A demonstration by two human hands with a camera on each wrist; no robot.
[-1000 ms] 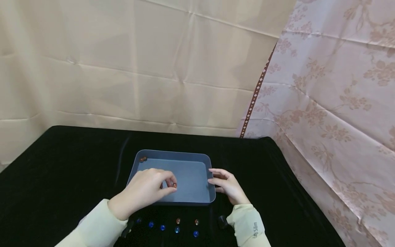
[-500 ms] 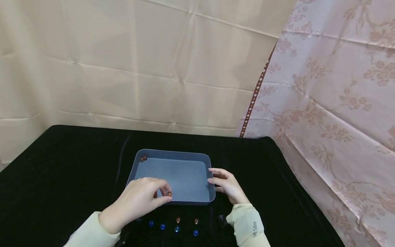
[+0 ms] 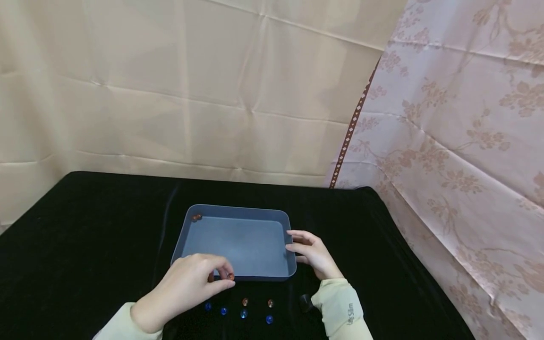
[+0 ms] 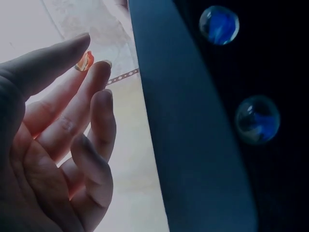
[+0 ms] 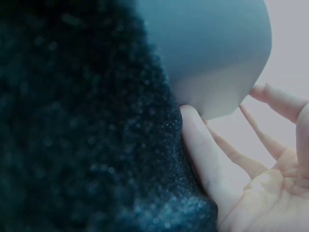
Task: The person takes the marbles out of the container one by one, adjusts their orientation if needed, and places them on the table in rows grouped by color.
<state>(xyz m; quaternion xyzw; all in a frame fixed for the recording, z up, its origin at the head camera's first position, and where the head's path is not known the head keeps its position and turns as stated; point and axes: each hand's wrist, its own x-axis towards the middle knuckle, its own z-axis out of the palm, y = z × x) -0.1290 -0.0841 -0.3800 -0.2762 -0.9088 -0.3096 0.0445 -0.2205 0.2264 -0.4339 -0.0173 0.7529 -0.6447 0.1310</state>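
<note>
My left hand (image 3: 189, 285) pinches an orange glass marble (image 3: 231, 276) between thumb and fingertips, over the near rim of a shallow blue-grey tray (image 3: 242, 241). In the left wrist view the same orange marble (image 4: 85, 61) shows at the fingertips, while the other fingers curl loosely without holding anything. My right hand (image 3: 314, 255) lies against the tray's right side, its fairly straight fingers touching the wall and rim. Two orange-brown marbles (image 3: 197, 217) sit in the tray's far left corner. Nearer me on the cloth are two orange marbles (image 3: 245, 301) and several blue marbles (image 3: 243, 313).
A black velvety cloth (image 3: 106, 236) covers the table. Behind it hangs a cream curtain (image 3: 170, 94), with a pink floral curtain (image 3: 459, 141) along the right side. By the right sleeve is a small black object (image 3: 306, 303).
My left hand has drawn back toward me and slightly left, bringing the pinched orange marble from above the tray's interior to its near rim. My right hand stays at the tray's side.
</note>
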